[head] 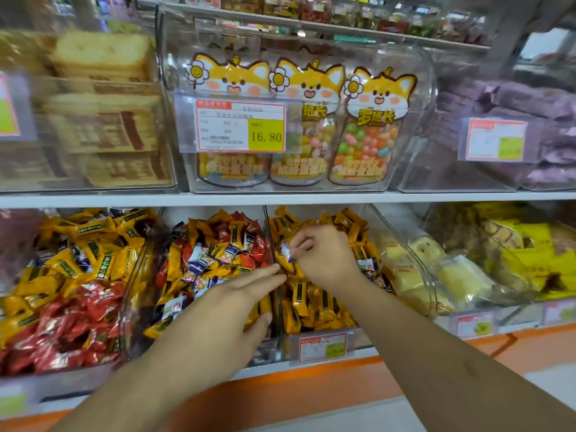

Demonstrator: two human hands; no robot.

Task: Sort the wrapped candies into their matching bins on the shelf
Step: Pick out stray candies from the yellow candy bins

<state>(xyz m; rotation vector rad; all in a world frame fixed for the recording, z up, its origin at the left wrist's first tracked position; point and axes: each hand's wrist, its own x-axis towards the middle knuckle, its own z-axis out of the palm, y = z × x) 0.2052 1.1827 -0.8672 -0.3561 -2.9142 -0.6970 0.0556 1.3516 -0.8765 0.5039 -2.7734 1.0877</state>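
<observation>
The right hand (324, 254) pinches a small white-and-purple candy (286, 252) between thumb and fingers, just above the yellow candies in the bin (318, 307) right of the divider. The left hand (230, 310) lies flat, fingers straight, over the mixed bin (205, 263) of yellow, red and white candies, fingertips at the divider on the lower shelf (311, 366)

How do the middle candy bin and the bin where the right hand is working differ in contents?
The middle bin holds a mix of yellow, red and white-and-purple wrappers; the right-hand bin is almost all yellow. The left hand lies flat and open over the middle bin, while the right hand pinches a white-and-purple candy over the other. Both bins are clear plastic.
</observation>
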